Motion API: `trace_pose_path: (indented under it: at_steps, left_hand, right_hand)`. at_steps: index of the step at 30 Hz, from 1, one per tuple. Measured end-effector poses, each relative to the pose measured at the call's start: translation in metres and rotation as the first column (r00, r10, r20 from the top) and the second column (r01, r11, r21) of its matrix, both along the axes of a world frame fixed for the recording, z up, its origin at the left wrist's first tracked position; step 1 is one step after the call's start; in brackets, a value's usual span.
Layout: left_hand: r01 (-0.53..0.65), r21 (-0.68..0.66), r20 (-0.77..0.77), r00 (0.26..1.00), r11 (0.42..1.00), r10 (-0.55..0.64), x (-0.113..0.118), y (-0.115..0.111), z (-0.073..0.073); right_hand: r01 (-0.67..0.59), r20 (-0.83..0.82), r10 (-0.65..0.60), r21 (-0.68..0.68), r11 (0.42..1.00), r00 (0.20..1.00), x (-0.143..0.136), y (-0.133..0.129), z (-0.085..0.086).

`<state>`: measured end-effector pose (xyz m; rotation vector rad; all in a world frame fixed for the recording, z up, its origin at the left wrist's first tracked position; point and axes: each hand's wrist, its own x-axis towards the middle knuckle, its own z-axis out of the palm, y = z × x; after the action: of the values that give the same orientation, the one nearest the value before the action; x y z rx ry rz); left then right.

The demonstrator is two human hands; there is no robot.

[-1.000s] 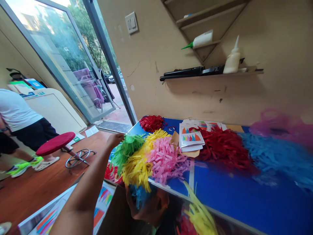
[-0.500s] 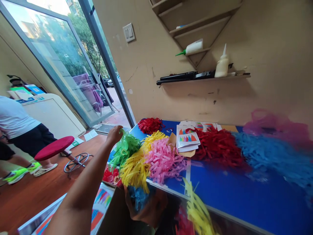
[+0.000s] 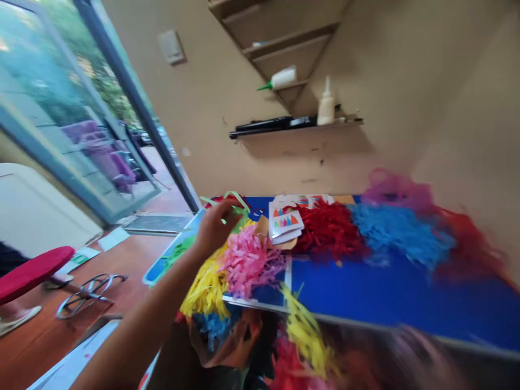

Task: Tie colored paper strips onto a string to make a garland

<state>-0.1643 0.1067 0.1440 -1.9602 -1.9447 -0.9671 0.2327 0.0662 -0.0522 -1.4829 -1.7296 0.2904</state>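
The person's left grip point(image 3: 216, 223) is curled closed around thin, ribbon-like green strips point(image 3: 242, 218), a slim loop springing out at one o'clock from the knuckles. From that hand, crinkled yellow fringe point(image 3: 208, 288) lies at six o'clock and a fluffy pink heap point(image 3: 252, 261) at five. Toward three — flat printed cards point(image 3: 287, 223), then shaggy red strips point(image 3: 328, 227) on the smooth blue surface point(image 3: 357, 290). The right grip's state cannot be told.

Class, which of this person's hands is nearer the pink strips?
Left: the left hand appears just above-left of the pink strips; the right hand cannot be made out clearly.
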Motion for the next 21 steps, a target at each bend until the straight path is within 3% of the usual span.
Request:
trace_pose_path:
  at_steps: [3,5,6,8,10,14,18,19,21]
  left_hand:
    - [0.306,-0.137,-0.017,0.950,0.942,-0.311,0.084,-0.005,-0.046]
    - [0.423,-0.202,-0.025,0.900,0.884,-0.436,0.120,-0.008,-0.072]
    - [0.454,-0.226,-0.031,0.881,0.862,-0.472,0.130,-0.007,-0.083]
    - [0.478,-0.266,-0.046,0.861,0.837,-0.507,0.137,-0.004,-0.098]
    - [0.475,-0.305,-0.059,0.855,0.825,-0.515,0.133,0.001,-0.109]
    - [0.443,-0.352,-0.070,0.866,0.824,-0.495,0.126,0.009,-0.129]
    - [0.400,-0.319,-0.061,0.896,0.859,-0.440,0.134,0.022,-0.143]
    - [0.386,-0.302,-0.057,0.905,0.872,-0.420,0.137,0.025,-0.144]
    - [0.348,-0.264,-0.061,0.925,0.900,-0.375,0.142,0.029,-0.142]
  right_hand:
    - [-0.080,-0.006,0.081,0.102,0.992,0.997,-0.033,0.004,0.011]
    - [-0.261,0.006,0.266,0.212,0.942,0.964,-0.065,0.019,0.022]
    - [-0.272,0.023,0.275,0.236,0.933,0.961,-0.079,0.030,0.028]
    - [-0.284,0.059,0.278,0.211,0.935,0.959,-0.097,0.053,0.036]
    - [-0.279,0.083,0.269,0.176,0.944,0.960,-0.097,0.071,0.038]
    - [-0.237,0.105,0.223,0.155,0.959,0.969,-0.061,0.086,0.037]
    - [-0.056,0.072,0.041,0.223,0.973,0.997,-0.034,0.071,0.050]
    - [-0.049,0.042,0.039,0.269,0.962,0.998,-0.036,0.062,0.053]
    - [-0.176,-0.008,0.187,0.296,0.939,0.982,-0.049,0.044,0.053]
